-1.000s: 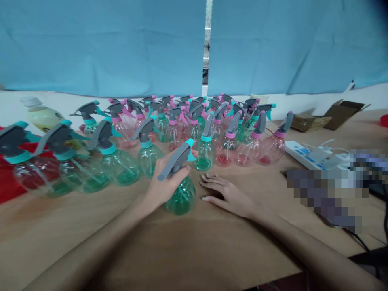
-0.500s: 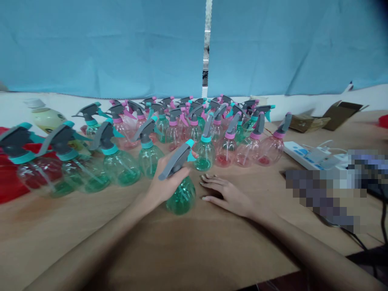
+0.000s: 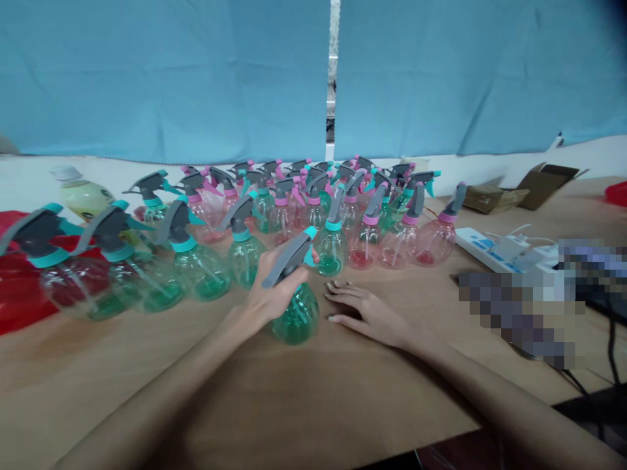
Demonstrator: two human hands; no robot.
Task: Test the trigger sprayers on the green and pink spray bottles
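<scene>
My left hand (image 3: 274, 287) is closed around the neck of a green spray bottle (image 3: 296, 318) with a grey and turquoise trigger head. The bottle is slightly tilted, and its base is at or very near the table top. My right hand (image 3: 369, 313) lies palm down on the table (image 3: 313, 405) just right of that bottle, fingers stretched out and holding nothing. Just beyond the hands stands another green spray bottle (image 3: 330, 251), with a pink spray bottle (image 3: 363, 251) beside it.
More green spray bottles (image 3: 202, 274) line the left, with pink and green ones crowded behind. A red bag (image 3: 19, 294) and a white-capped bottle (image 3: 85, 196) are far left. On the right are a power strip (image 3: 482, 248), an open cardboard box (image 3: 543, 189) and black cables (image 3: 612, 346).
The view has shifted slightly, so the bottles on the left appear a little further right. My left hand keeps its hold on the spray bottle; my right hand stays flat on the table.
</scene>
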